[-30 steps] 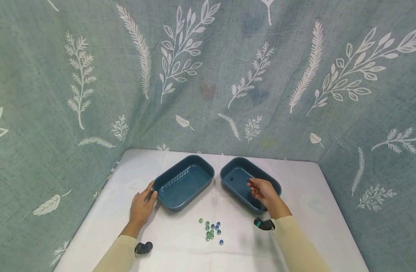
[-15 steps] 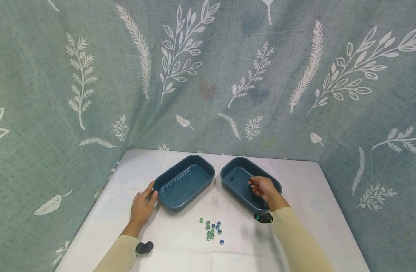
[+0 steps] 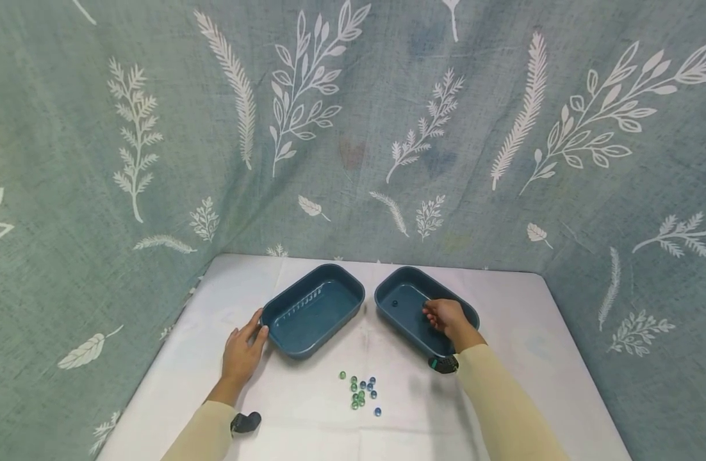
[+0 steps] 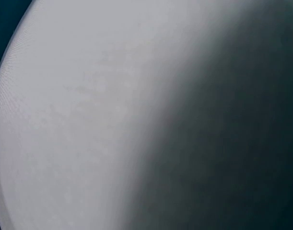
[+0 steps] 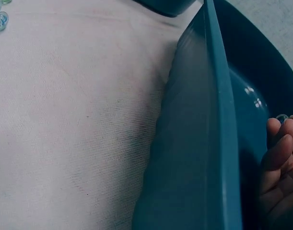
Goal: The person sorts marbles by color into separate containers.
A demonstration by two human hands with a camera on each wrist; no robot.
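Observation:
In the head view my left hand [image 3: 241,355] rests its extended fingers and thumb against the near left corner of the left blue tray [image 3: 284,346]. My right hand [image 3: 448,317] reaches inside the right blue tray [image 3: 402,326], its fingers curled. At its fingertips, in the right wrist view, a clear marble [image 5: 282,117] shows, pinched and partly hidden. Another dark marble [image 3: 394,303] lies on that tray's floor. Between the arms, green marbles [image 3: 355,397] and blue marbles [image 3: 373,394] lie loosely grouped on the white cloth.
The white-covered table [image 3: 307,410] ends at a leaf-patterned grey-green curtain [image 3: 353,211] behind and at both sides. A narrow gap separates the two trays. The left wrist view shows mostly pale cloth [image 4: 79,115] and dark blur.
My right hand has moved slightly forward and lower into the right tray, the marble at its fingertips becoming harder to see. My left hand has stayed at its tray corner.

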